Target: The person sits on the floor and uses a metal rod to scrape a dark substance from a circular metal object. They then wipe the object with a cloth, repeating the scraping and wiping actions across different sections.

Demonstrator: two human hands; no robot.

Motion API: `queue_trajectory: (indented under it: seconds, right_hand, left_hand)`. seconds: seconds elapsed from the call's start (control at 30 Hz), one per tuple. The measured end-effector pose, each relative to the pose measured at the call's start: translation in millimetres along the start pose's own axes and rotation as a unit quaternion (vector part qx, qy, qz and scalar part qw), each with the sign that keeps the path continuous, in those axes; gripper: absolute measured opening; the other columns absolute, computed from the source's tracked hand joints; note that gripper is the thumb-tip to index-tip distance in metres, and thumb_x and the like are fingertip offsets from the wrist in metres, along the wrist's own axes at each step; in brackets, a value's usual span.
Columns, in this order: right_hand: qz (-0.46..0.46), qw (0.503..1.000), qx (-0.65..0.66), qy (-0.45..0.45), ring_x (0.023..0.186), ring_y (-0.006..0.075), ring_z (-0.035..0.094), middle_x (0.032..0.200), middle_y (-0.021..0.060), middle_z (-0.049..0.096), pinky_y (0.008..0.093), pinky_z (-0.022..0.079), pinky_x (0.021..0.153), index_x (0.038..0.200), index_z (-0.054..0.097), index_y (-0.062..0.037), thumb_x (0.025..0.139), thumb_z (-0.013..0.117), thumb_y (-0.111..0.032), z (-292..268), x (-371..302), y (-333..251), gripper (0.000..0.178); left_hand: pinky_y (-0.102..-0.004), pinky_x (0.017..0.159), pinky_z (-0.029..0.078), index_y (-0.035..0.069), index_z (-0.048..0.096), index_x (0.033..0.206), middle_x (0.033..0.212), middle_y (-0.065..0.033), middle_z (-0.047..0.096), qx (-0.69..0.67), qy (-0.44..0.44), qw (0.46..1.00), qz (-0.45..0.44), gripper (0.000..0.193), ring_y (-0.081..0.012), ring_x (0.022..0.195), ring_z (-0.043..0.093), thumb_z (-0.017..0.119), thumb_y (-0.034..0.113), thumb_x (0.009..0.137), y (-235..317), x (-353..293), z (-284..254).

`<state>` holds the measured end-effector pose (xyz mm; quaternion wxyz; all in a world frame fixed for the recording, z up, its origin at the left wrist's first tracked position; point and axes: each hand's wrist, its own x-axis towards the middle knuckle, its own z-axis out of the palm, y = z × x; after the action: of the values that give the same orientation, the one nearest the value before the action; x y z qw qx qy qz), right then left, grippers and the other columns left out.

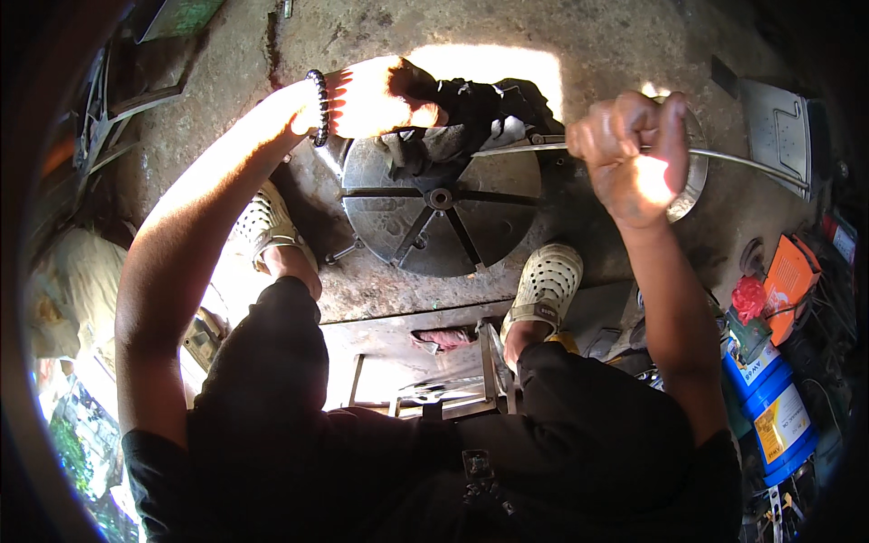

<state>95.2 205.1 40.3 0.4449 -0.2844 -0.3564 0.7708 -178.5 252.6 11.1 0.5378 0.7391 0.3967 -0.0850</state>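
Metal rod [747, 159], long and thin, runs out on both sides of the right grip [635, 163], a fist with curled fingers and the thumb up that appears to be closed round it. Its near-side length reaches left from that fist to a dark, lumpy mass [466, 127] under the left grip; the other length runs off to the fist's right, and its bend may owe something to the lens. Holding it partway along probably lets the hand steer it or lean on it.

The left grip [376, 100] lies over the dark mass with its fingertips lost in shadow, so I cannot tell how far it is closed; it looks set there to steady that mass. Whether this is cloth, metal or both is unclear.

Below the left grip, toward the body, a round slotted metal plate [493, 231] lies flat, the mass overlapping its far edge. It probably serves as a low, firm work base. One perforated clog [549, 276] stands below the right grip and the other [264, 222] below the left, leaving the plate between the feet, within easy reach.
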Motion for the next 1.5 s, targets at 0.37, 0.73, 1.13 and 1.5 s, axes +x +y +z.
queue_trajectory:
  seconds: [0.37, 0.73, 1.13, 1.5]
  right_hand:
    - [-0.111, 0.990, -0.063, 0.052, 0.051, 0.0138, 0.021, 0.055, -0.0009, 0.024, 0.0320, 0.024, 0.054, 0.063, 0.029, -0.0123, 0.096, 0.028, -0.067, -13.8, -4.3, 6.8, 0.063]
    - [-0.174, 0.985, -0.010, 0.009, 0.055, 0.0133, 0.024, 0.057, -0.0001, 0.027, 0.0314, 0.023, 0.058, 0.064, 0.034, -0.0096, 0.099, 0.035, -0.052, -92.3, -14.2, -63.5, 0.054]
    - [-0.155, 0.988, 0.015, 0.014, 0.058, 0.0134, 0.024, 0.061, -0.0001, 0.029, 0.0340, 0.028, 0.065, 0.069, 0.037, -0.0124, 0.101, 0.031, -0.049, -34.3, -38.5, -54.4, 0.049]
    - [-0.099, 0.990, 0.088, 0.053, 0.059, 0.0151, 0.030, 0.064, -0.0016, 0.034, 0.0353, 0.029, 0.067, 0.069, 0.038, -0.0154, 0.101, 0.027, -0.052, -10.9, -52.7, -16.7, 0.050]
  left_hand:
    - [-0.0308, 0.066, 0.049, -0.001, 0.066, 0.101, 0.073, -0.0079, 0.065, -0.125, 0.139, 0.982, 0.021, 0.029, -0.0139, 0.067, 0.059, 0.063, 0.026, 0.091, 6.4, 14.9, 10.1]
    - [-0.0293, 0.070, 0.055, -0.002, 0.065, 0.105, 0.086, -0.0067, 0.070, -0.312, 0.234, 0.920, -0.027, 0.023, -0.0153, 0.075, 0.066, 0.063, 0.017, 0.092, 24.6, 25.3, -46.3]
    - [-0.0238, 0.068, 0.049, -0.002, 0.064, 0.102, 0.081, -0.0031, 0.066, -0.338, 0.269, 0.897, -0.088, 0.023, -0.0087, 0.071, 0.060, 0.066, 0.017, 0.089, 49.5, -69.3, 10.2]
    - [-0.0316, 0.056, 0.042, -0.010, 0.060, 0.089, 0.067, -0.0089, 0.058, -0.177, 0.170, 0.967, -0.071, 0.030, -0.0126, 0.062, 0.048, 0.063, 0.021, 0.088, 55.6, -41.5, 45.7]
